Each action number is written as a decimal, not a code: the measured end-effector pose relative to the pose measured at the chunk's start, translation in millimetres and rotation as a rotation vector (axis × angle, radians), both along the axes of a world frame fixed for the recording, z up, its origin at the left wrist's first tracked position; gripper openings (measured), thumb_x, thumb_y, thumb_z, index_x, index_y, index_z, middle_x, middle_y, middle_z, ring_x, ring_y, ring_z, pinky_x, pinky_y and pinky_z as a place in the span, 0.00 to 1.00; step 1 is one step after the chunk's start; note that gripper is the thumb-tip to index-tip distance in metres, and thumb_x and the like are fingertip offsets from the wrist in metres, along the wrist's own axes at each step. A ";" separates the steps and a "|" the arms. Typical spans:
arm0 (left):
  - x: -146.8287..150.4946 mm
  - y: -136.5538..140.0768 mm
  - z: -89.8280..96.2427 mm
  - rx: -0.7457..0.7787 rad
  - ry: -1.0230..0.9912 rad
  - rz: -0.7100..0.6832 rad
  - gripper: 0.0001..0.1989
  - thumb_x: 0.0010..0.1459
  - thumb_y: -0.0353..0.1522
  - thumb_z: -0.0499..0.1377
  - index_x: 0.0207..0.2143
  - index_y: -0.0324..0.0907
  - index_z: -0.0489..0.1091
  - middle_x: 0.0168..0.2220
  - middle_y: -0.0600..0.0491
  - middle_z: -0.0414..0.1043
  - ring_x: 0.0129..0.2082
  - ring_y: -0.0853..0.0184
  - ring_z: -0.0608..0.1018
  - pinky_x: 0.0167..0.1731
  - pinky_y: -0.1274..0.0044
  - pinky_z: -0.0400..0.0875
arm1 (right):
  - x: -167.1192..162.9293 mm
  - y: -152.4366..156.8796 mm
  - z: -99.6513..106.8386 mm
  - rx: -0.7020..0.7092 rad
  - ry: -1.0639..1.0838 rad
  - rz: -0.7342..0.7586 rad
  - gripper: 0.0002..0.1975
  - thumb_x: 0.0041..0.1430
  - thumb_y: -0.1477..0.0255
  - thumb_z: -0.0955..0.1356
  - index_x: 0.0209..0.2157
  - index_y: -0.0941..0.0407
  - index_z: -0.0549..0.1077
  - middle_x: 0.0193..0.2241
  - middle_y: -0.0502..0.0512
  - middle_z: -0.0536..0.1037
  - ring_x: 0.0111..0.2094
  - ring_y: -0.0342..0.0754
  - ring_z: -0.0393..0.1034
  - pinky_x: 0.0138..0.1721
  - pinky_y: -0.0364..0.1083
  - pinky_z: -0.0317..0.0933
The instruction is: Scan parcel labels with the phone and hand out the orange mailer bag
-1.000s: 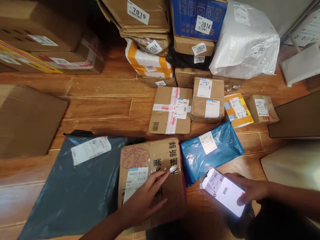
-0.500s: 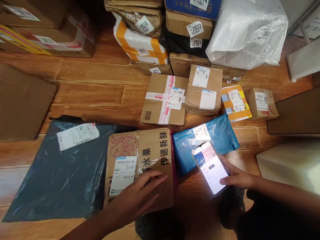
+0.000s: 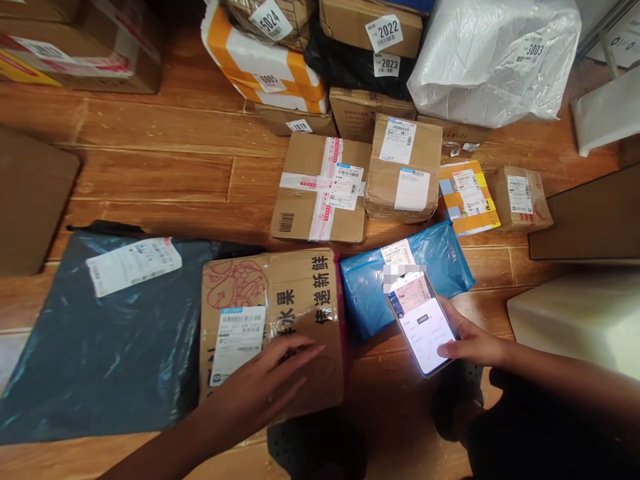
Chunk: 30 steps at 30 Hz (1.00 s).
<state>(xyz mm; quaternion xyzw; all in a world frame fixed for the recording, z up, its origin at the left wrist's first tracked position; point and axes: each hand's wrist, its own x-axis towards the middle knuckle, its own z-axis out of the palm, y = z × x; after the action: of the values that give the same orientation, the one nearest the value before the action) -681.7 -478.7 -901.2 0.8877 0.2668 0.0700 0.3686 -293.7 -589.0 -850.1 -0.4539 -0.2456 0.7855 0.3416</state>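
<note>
In my right hand (image 3: 463, 337) is a smartphone (image 3: 423, 333), its lit screen facing up and my thumb over the screen's lower right. The phone's top end overlaps a blue plastic-wrapped parcel (image 3: 440, 253) that bears a white label. My left hand (image 3: 273, 380) has its fingers stretched out over a brown cardboard box (image 3: 305, 333) with red drawings and black lettering. Whether the hand touches the box I cannot tell. A white shipping label (image 3: 237, 343) on that box lies just left of my fingers. Beside the box is a dark grey plastic mailer bag (image 3: 120, 347).
Behind are a flat taped carton (image 3: 300, 220), a cube-shaped box (image 3: 403, 167), an orange-and-yellow packet (image 3: 467, 223) and a small box (image 3: 523, 217). Stacked numbered parcels and a large white bag (image 3: 490, 73) stand farther back. Brown boxes (image 3: 30, 200) line the left side of the wooden floor.
The view has shifted slightly, so the parcels sit a little farther left and higher. The phone screen now shows a label image more clearly. Both hands keep nearly the same pose.
</note>
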 end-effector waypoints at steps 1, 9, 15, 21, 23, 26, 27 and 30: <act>-0.3 0.5 -0.5 0.012 -0.007 -0.013 0.23 0.67 0.32 0.50 0.60 0.55 0.70 0.52 0.49 0.73 0.49 0.63 0.78 0.50 0.75 0.75 | 0.1 -0.1 -0.2 -0.002 -0.001 0.000 0.47 0.51 0.58 0.78 0.65 0.46 0.53 0.54 0.54 0.74 0.50 0.53 0.72 0.55 0.54 0.62; -2.4 4.9 -6.0 0.074 -0.010 -0.066 0.24 0.67 0.30 0.49 0.62 0.54 0.67 0.52 0.49 0.72 0.50 0.65 0.77 0.50 0.78 0.73 | 2.1 1.3 1.6 0.004 -0.010 0.017 0.47 0.51 0.61 0.78 0.66 0.44 0.52 0.53 0.53 0.73 0.49 0.52 0.71 0.54 0.53 0.62; 5.2 5.5 2.4 0.059 -0.017 -0.052 0.22 0.68 0.28 0.47 0.61 0.51 0.68 0.51 0.48 0.71 0.50 0.66 0.77 0.50 0.79 0.72 | 7.9 -2.7 -6.3 0.029 0.021 0.032 0.49 0.49 0.69 0.77 0.68 0.45 0.52 0.62 0.55 0.67 0.58 0.56 0.65 0.57 0.55 0.59; 8.0 5.8 5.9 0.064 0.003 -0.041 0.22 0.69 0.28 0.47 0.60 0.50 0.68 0.51 0.48 0.70 0.50 0.67 0.76 0.52 0.78 0.71 | 8.4 -6.1 -9.4 0.033 0.077 0.043 0.48 0.52 0.73 0.73 0.69 0.42 0.49 0.65 0.53 0.65 0.58 0.54 0.66 0.59 0.55 0.58; 6.9 7.1 3.0 0.083 -0.014 -0.064 0.22 0.68 0.28 0.48 0.60 0.50 0.67 0.51 0.49 0.70 0.49 0.66 0.76 0.51 0.79 0.71 | 7.5 -6.1 -8.9 0.046 0.054 0.055 0.48 0.54 0.72 0.73 0.70 0.42 0.47 0.65 0.53 0.65 0.58 0.54 0.66 0.59 0.55 0.58; 6.5 8.0 -0.2 0.084 -0.033 -0.087 0.22 0.67 0.27 0.49 0.61 0.50 0.67 0.50 0.49 0.70 0.48 0.67 0.77 0.49 0.80 0.72 | 7.2 -5.5 -8.7 0.075 0.016 0.065 0.48 0.56 0.71 0.73 0.71 0.42 0.45 0.66 0.55 0.64 0.58 0.54 0.67 0.58 0.56 0.59; 6.7 8.0 -0.5 0.076 -0.031 -0.077 0.22 0.68 0.27 0.48 0.61 0.50 0.67 0.50 0.49 0.70 0.49 0.67 0.76 0.49 0.80 0.71 | 7.5 -5.3 -8.5 0.082 0.010 0.071 0.48 0.56 0.70 0.73 0.71 0.42 0.45 0.66 0.55 0.64 0.59 0.55 0.66 0.59 0.56 0.58; 6.5 8.8 1.5 0.057 -0.013 -0.027 0.21 0.69 0.28 0.47 0.60 0.50 0.67 0.51 0.48 0.70 0.50 0.66 0.76 0.51 0.79 0.70 | 7.9 -4.6 -7.0 0.084 0.024 0.099 0.51 0.54 0.68 0.74 0.71 0.43 0.44 0.68 0.56 0.60 0.63 0.57 0.61 0.62 0.58 0.54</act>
<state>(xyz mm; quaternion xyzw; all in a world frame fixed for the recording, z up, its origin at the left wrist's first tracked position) -675.2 -469.9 -899.7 0.9009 0.2506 0.0782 0.3456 -285.9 -593.6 -857.1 -0.4171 -0.2962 0.7958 0.3242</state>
